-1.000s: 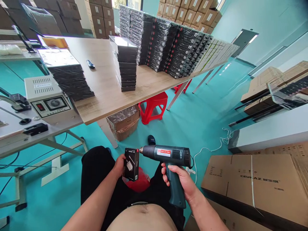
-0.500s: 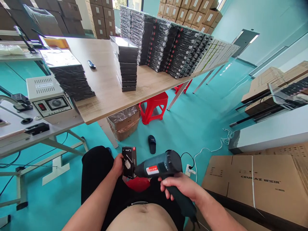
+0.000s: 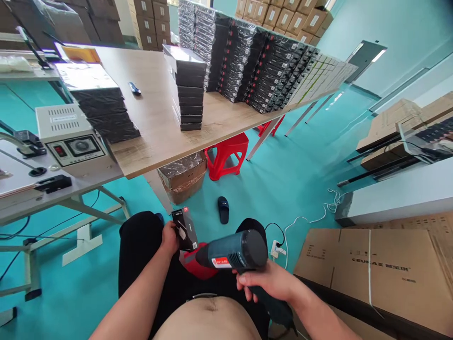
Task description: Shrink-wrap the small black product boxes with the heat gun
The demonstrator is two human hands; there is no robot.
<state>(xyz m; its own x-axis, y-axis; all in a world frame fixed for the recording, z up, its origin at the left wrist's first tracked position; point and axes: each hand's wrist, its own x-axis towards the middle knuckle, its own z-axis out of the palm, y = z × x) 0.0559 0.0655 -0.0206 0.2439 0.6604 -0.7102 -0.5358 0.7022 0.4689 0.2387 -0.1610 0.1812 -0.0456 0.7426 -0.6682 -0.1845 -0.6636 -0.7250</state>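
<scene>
My left hand [image 3: 170, 238] is closed on the left side of a small black product box [image 3: 185, 230] with a white item pictured on its front. The box is tilted above my lap. My right hand [image 3: 260, 279] grips the handle of a dark teal heat gun [image 3: 231, 251] with a red and white label. Its nozzle points left at the lower part of the box, close to it; I cannot tell whether they touch. Below the box, between my legs, shows a red seat [image 3: 200, 265].
A wooden table [image 3: 148, 123] bears stacks of black boxes [image 3: 191, 94] and a small cutter-like tool [image 3: 134, 89]. To the left stands a control unit [image 3: 72, 137]. A red stool [image 3: 228, 153], a slipper [image 3: 223, 210], a power strip [image 3: 277, 249] and large cartons [image 3: 354, 269] are around me.
The small box has turned and leaned over, showing more of its side. The heat gun has shifted slightly down, its nozzle now toward the box's lower end. My view has tilted a little.
</scene>
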